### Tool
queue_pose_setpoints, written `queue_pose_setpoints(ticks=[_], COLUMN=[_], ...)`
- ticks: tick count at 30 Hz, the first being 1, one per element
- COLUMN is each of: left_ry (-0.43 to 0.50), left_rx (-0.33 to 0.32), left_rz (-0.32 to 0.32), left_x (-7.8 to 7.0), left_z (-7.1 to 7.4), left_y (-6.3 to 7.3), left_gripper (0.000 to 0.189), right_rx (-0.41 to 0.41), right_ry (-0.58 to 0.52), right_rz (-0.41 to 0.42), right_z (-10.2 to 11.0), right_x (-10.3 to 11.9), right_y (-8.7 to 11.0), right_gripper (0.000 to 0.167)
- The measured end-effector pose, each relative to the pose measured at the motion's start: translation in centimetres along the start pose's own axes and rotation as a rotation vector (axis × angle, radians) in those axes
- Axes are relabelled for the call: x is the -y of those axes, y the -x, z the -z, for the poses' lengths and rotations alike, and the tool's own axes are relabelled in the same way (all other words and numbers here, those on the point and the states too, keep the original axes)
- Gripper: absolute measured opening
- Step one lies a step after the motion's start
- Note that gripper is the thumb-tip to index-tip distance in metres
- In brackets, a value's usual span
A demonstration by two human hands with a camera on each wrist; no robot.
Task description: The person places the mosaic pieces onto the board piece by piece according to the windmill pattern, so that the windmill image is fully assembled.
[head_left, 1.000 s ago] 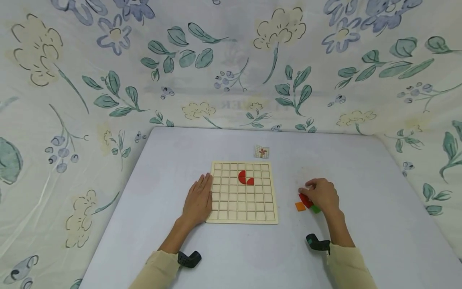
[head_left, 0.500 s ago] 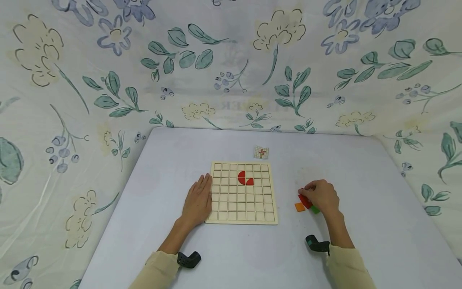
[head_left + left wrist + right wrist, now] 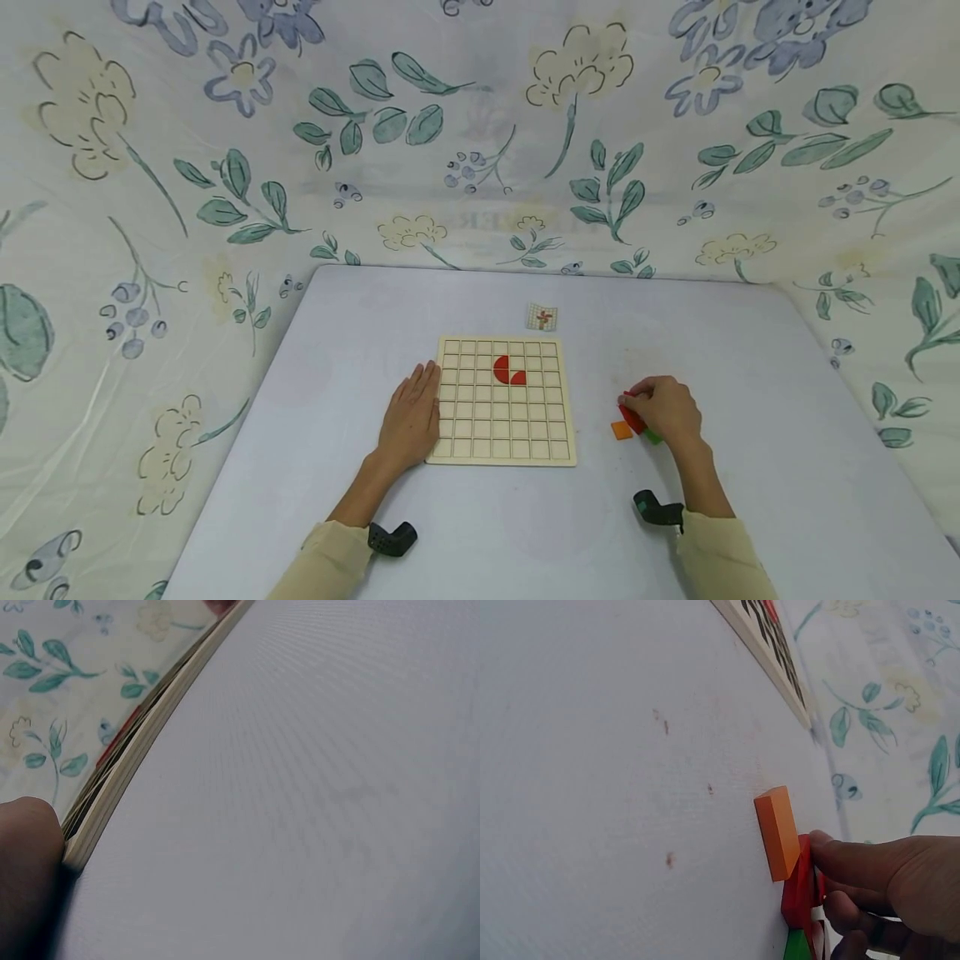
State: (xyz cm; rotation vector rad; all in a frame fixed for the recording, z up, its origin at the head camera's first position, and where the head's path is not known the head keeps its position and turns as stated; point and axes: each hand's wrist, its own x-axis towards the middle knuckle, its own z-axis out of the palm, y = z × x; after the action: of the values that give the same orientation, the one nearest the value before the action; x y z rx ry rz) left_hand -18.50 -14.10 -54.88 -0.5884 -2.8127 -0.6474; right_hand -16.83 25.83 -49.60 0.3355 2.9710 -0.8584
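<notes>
My left hand (image 3: 410, 417) lies flat with straight fingers along the left edge of a wooden grid board (image 3: 495, 425). Two red pieces sit on the board's upper middle: a half-disc shape (image 3: 502, 371) and a smaller quarter-round piece (image 3: 519, 378). To the right of the board, my right hand (image 3: 666, 407) pinches a red piece (image 3: 820, 889) between thumb and fingers, partly hidden by them. Just below the fingertips are more red (image 3: 632, 420), an orange square tile (image 3: 622, 430) and a green piece (image 3: 653, 436), bunched together. In the right wrist view the orange block stands nearest the thumb.
A small card (image 3: 542, 317) with a red pinwheel pattern on a grid lies behind the board. Everything rests on a white table (image 3: 360, 333), with a floral cloth (image 3: 480, 133) hanging behind and at the sides. Dark wrist cameras sit at both cuffs.
My right thumb and fingers have closed together by the red pieces, and a bit of red now shows at the fingertips. The left hand and the board keep their places.
</notes>
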Motion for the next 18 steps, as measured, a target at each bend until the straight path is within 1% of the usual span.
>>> queue_pose_setpoints(ticks=[5,11,15,18], left_ry=[0.002,0.002,0.001,0.003], left_rx=[0.002,0.013,0.031,0.025], left_rz=[0.002,0.011,0.016,0.012], left_x=[0.00,0.02,0.03,0.07], left_z=[0.08,0.05,0.02,0.00], left_y=[-0.03,0.00,0.01,-0.02], left_gripper=[0.051,0.051,0.052,0.051], right_rx=[-0.007,-0.031,-0.057,-0.066], right_ry=[-0.019,-0.081,-0.115,-0.128], right_rz=[0.038,0.099,0.119,0.121], right_z=[-0.26,-0.52,-0.57,-0.59], right_x=[-0.27,-0.20,0.03,0.24], right_y=[-0.23,-0.24,-0.30,-0.37], right_gripper=[0.027,0.023,0.021,0.021])
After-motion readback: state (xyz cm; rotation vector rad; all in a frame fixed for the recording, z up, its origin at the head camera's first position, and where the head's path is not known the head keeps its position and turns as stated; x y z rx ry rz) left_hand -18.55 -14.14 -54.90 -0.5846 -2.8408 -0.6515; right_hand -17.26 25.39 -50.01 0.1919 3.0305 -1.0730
